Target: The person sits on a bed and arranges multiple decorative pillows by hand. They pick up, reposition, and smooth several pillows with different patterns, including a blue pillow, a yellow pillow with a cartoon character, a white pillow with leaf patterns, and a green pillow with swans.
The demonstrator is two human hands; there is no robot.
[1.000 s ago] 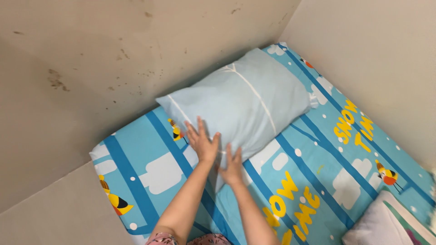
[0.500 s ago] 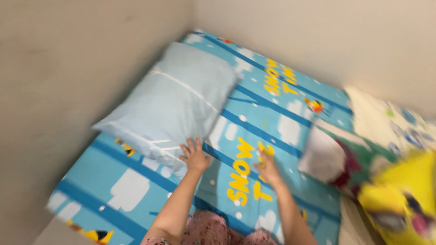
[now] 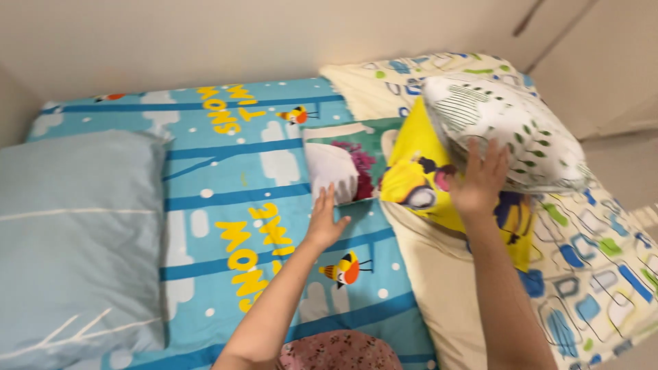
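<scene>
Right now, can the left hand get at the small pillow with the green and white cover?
Probably yes. The left hand lies open on the blue sheet, its fingertips at the edge of the small pillow, with nothing between them. The right hand is busy on the leaf-print pillow.

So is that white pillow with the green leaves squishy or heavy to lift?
Probably squishy: the leaf-print pillow looks puffy and rounded. Likely light, since the right hand alone props it above the yellow cartoon pillow. It might flop or slide off, because only open fingers support it.
</scene>
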